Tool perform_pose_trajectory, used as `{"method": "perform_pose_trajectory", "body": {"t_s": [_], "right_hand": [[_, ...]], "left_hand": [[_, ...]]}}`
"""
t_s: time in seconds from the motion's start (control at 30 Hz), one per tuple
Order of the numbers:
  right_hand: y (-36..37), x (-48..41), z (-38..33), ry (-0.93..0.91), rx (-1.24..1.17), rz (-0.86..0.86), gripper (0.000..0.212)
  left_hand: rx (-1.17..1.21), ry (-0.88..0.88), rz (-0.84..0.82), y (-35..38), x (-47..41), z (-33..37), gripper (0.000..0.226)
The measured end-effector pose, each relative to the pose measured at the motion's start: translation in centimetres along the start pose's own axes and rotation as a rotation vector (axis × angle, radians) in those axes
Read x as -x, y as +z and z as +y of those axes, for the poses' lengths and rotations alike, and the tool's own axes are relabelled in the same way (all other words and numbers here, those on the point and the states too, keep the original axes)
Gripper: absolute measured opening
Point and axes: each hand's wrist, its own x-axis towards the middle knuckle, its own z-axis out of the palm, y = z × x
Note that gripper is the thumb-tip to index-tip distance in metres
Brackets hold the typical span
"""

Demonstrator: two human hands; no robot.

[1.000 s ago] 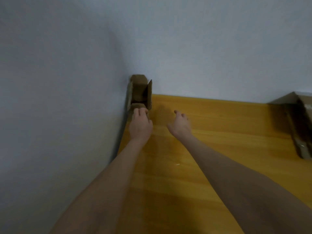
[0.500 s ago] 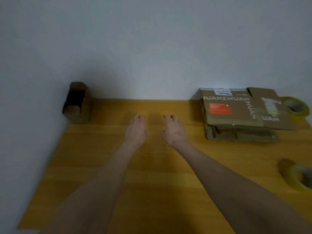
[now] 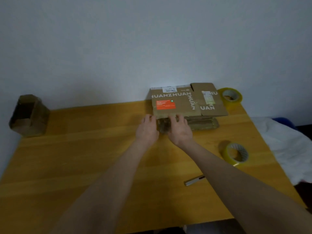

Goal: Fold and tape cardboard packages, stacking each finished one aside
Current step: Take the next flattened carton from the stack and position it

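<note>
- Right hand (image 3: 180, 130): fingers curled over near edge of top flattened cardboard box (image 3: 175, 102).
- Left hand (image 3: 146, 128): fingers touched its corner; grip unclear.
- Folded box (image 3: 28, 115) stood far left of them.

Wooden table (image 3: 84, 157): cardboard stack (image 3: 175, 105), tape rolls (image 3: 235, 154)

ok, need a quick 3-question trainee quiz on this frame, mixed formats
1. Fill in: the assembled box stands at the table's back ___ corner.
2. True or false: a hand holds the silver pen-like tool.
3. The left hand and right hand meet the flattened carton stack at its: A far edge, B near edge, C right edge.
Key: 1 left; 2 false; 3 B.
</note>
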Motion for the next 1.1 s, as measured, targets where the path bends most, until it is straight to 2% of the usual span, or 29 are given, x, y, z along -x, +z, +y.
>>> {"method": "perform_pose_trajectory", "body": {"t_s": [0.3,0.67,0.77,0.9,1.1], "right_hand": [[-3.6,-0.7,8.8,0.058,0.012,-0.009,0.064],[-7.3,-4.9,21.4,-0.032,-0.121,-0.087,0.062],[-8.0,-6.8,23.1,0.044,-0.22,-0.093,0.058],[-8.3,-9.2,24.8,0.248,-0.421,-0.102,0.061],[-8.2,-14.1,25.9,0.369,-0.568,-0.129,0.074]], "left_hand": [[0.004,0.035,0.004,2.5,-2.0,9.0,0.057],[0.004,-0.146,-0.015,6.4,-5.2,21.7,0.057],[-0.005,-0.158,-0.019,6.8,-6.1,23.3,0.055],[0.007,-0.191,-0.007,7.6,-7.3,23.5,0.053],[0.074,-0.271,0.129,8.4,-10.7,21.0,0.046]]}}
